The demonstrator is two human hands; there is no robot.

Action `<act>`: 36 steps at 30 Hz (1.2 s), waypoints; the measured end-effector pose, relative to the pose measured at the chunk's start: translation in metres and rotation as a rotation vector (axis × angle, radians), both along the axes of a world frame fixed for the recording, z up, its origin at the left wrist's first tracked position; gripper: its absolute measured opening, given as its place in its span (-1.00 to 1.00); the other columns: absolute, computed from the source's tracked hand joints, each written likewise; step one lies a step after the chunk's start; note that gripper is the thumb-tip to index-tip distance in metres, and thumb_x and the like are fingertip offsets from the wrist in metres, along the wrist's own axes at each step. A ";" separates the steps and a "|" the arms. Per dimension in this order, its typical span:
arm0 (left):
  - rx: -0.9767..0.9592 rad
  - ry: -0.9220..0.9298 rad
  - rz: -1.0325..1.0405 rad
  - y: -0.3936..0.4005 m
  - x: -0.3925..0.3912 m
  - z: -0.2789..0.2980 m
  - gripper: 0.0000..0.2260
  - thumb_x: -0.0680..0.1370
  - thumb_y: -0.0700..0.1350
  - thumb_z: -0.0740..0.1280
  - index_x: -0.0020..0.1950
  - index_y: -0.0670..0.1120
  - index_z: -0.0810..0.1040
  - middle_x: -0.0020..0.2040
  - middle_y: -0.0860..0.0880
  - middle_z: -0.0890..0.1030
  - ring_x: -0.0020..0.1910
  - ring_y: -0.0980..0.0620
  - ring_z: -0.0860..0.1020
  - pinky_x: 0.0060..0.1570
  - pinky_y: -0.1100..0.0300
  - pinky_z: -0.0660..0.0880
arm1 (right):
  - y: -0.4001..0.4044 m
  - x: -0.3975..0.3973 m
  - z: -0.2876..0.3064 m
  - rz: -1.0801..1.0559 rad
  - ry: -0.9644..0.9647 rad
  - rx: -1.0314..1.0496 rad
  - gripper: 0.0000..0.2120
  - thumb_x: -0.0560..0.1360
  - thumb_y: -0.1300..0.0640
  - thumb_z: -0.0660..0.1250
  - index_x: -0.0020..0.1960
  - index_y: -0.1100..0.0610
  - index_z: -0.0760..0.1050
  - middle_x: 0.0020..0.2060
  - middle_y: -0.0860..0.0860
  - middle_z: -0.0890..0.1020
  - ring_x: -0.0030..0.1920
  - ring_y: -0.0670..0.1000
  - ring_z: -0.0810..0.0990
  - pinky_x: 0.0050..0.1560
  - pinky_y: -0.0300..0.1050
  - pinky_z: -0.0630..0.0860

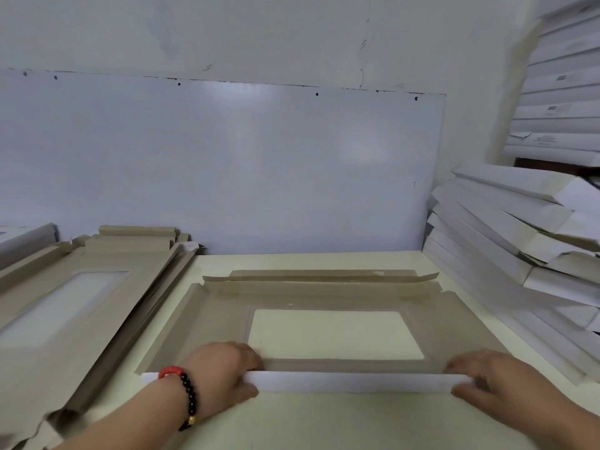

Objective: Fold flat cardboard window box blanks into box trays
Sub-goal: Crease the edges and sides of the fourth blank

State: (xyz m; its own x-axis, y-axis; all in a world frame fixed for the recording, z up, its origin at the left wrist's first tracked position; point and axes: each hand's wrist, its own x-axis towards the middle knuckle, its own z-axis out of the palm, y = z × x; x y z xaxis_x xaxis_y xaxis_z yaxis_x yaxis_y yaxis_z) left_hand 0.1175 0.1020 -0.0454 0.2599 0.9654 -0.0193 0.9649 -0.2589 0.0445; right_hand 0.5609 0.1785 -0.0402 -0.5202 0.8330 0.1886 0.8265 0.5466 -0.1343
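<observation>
Cardboard is the working material: one flat blank (324, 306) lies on the counter (324, 420) directly ahead of our hands, grey-brown side up, with its window opening (334, 334) between and just beyond them. Its long axis runs left to right, parallel to the near counter edge.

The near flap (350, 382), white side toward us, is raised along that same axis. Our left hand (224, 371) grips the flap near its left end, fingers curled over the top edge and thumb on the white face. Our right hand (483, 378) grips it near the right end in the same manner. Both hands sit about equally close to the blank, one at each end, so neither leads.

We judge this as the first wall fold: the far flap (324, 275) and both side flaps still lie nearly flat. The next move calls for rolling the near flap forward, away from us, evenly along its whole length.

More blanks (74, 306) are stacked left of the left hand; finished white trays (506, 232) are piled right of the right hand.
</observation>
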 end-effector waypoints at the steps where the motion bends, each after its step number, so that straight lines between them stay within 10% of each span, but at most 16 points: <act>1: 0.059 0.033 -0.033 0.000 0.010 0.001 -0.71 0.49 0.09 0.18 0.19 0.12 0.48 0.18 0.15 0.53 0.17 0.07 0.50 0.11 0.23 0.38 | -0.006 -0.003 0.002 0.011 -0.041 0.026 -0.84 0.50 -0.24 0.25 0.06 -0.37 0.51 0.09 -0.47 0.51 0.15 -0.35 0.46 0.04 -0.43 0.39; 5: 0.182 0.193 -0.026 0.005 0.042 -0.004 -0.72 0.49 -0.20 0.12 0.16 0.02 0.41 0.14 0.01 0.51 0.14 -0.08 0.47 0.10 0.11 0.32 | -0.023 -0.019 0.000 0.055 -0.110 -0.008 -0.70 0.29 -0.19 0.54 0.00 -0.33 0.62 0.06 -0.34 0.62 0.01 -0.26 0.64 -0.13 -0.33 0.59; 7: 0.191 0.191 0.050 0.009 0.049 -0.008 -0.71 0.48 -0.23 0.10 0.15 0.00 0.39 0.13 -0.02 0.50 0.15 -0.09 0.46 0.12 0.11 0.30 | -0.031 -0.030 -0.002 0.116 -0.038 -0.063 -0.74 0.42 -0.21 0.42 0.10 -0.36 0.57 0.23 -0.35 0.49 0.21 -0.29 0.52 0.18 -0.32 0.49; 13: 0.098 0.095 0.222 0.026 0.051 -0.006 -0.68 0.45 -0.18 0.16 0.19 0.01 0.38 0.19 0.01 0.49 0.22 -0.03 0.42 0.24 0.13 0.29 | -0.036 -0.057 0.002 0.140 0.019 -0.178 -0.71 0.41 -0.25 0.27 0.12 -0.36 0.38 0.15 -0.48 0.35 0.14 -0.38 0.40 0.19 -0.40 0.33; 20: 0.006 0.057 -0.014 0.021 0.093 0.012 -0.49 0.43 -0.03 0.30 0.36 0.16 0.26 0.23 0.05 0.50 0.23 -0.05 0.39 0.28 0.03 0.20 | -0.050 -0.115 0.014 -0.068 0.000 -0.408 -0.35 0.39 -0.05 0.37 0.40 -0.20 0.16 0.20 -0.14 0.50 0.19 -0.09 0.50 0.15 -0.24 0.42; 26: 0.149 0.236 -0.161 0.001 0.134 0.016 -0.78 0.47 -0.20 0.23 0.09 -0.02 0.49 0.02 -0.04 0.60 0.08 -0.11 0.48 0.25 0.02 0.15 | -0.079 -0.167 0.015 -0.123 -0.062 -0.358 -0.57 0.48 0.05 0.17 0.35 -0.09 0.32 0.21 0.02 0.54 0.25 0.05 0.52 0.21 -0.10 0.38; 31: 0.086 0.403 -0.223 -0.003 0.113 0.021 -0.77 0.54 -0.20 0.18 0.09 0.01 0.56 0.03 -0.05 0.60 0.11 -0.13 0.48 0.32 -0.01 0.13 | -0.080 -0.158 0.025 0.040 0.187 -0.451 -0.56 0.33 -0.29 0.26 0.10 -0.10 0.55 -0.17 -0.15 0.63 -0.07 -0.18 0.60 -0.04 -0.30 0.46; 36: 0.179 0.441 -0.274 -0.005 0.062 0.023 -0.89 0.24 -0.03 0.46 -0.34 0.03 0.56 -0.36 0.09 0.55 -0.27 0.05 0.54 -0.02 0.31 0.45 | -0.038 -0.102 0.040 -0.015 0.127 -0.025 -0.85 0.55 -0.08 0.28 -0.04 -0.07 0.60 -0.12 -0.23 0.60 -0.08 -0.24 0.53 0.01 -0.29 0.43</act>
